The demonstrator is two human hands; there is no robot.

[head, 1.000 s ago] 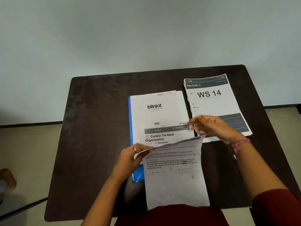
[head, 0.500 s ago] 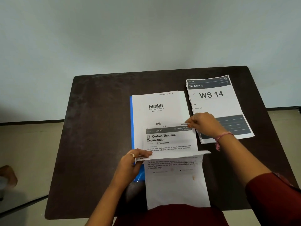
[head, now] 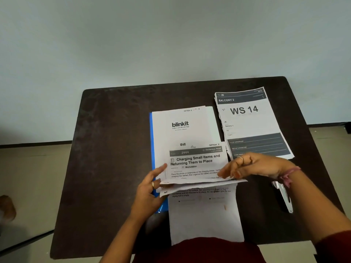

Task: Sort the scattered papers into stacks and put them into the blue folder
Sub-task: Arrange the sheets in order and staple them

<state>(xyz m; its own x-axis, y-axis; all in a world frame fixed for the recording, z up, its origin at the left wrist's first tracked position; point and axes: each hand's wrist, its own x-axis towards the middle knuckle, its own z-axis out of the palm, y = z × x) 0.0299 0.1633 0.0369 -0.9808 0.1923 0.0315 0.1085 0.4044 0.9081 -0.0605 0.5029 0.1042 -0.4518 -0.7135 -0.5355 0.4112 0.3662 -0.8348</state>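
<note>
Since the earlier frame, a white printed sheet headed "Charging Small Items" (head: pixel 197 162) has been uncovered where "Curtain Tie-back" was seen. A stack of papers marked "WS 14" (head: pixel 247 118) is laid at the right on the dark brown table (head: pixel 114 149), beside a metal stapler (head: pixel 283 194). The thin blue folder (head: pixel 152 149) is placed under the white "blinkit" pile (head: pixel 182 128). The folded sheets' left edge is pinched by the left hand (head: pixel 150 188); the right hand (head: pixel 252 165), fingers bent, is held on their top edge.

Both hands (head: pixel 190 179) on folded papers (head: pixel 201 184)
</note>
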